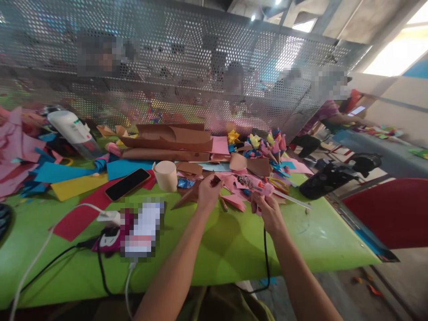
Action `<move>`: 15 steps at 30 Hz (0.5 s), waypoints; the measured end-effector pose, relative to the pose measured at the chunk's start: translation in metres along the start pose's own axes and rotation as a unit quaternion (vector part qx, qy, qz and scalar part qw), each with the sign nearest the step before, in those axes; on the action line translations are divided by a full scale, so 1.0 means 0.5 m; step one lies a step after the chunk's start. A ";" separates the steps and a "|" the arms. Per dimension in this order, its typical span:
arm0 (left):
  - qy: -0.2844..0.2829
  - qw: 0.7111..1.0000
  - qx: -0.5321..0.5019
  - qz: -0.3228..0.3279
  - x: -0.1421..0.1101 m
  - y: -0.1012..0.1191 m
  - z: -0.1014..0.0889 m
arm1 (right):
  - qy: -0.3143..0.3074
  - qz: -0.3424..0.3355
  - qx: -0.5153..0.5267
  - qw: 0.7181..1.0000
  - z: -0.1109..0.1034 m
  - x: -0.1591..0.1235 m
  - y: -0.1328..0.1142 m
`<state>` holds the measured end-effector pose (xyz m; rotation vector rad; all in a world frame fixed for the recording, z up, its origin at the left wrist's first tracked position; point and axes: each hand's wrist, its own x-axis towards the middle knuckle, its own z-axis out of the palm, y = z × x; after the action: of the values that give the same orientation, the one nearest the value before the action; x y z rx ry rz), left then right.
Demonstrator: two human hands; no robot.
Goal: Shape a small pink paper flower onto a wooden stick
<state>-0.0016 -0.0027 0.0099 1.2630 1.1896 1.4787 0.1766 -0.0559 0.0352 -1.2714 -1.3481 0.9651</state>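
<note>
My right hand is wrapped round the handle of a pink glue gun. A clear glue stick sticks out of its back, and the nozzle points left toward my other hand. My left hand is closed, fingertips together, on a small dark brown piece whose kind is too small to make out. Under and behind both hands lie pink paper scraps, a brown paper piece and a pencil. Yellow-handled scissors lie partly hidden behind the glue gun.
A tape roll, a black phone, a lit phone and a power strip stand or lie leftward on the green table. Rolled brown paper and folded paper flowers are behind. A black bottle lies right.
</note>
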 end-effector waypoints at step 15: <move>0.009 1.000 0.009 -0.009 0.000 0.019 -0.003 | 0.008 0.003 -0.013 1.000 -0.006 0.000 0.004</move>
<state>-0.0032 -0.0050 0.0189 1.2502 1.2258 1.4724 0.1800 -0.0557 0.0336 -1.3005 -1.3499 0.9415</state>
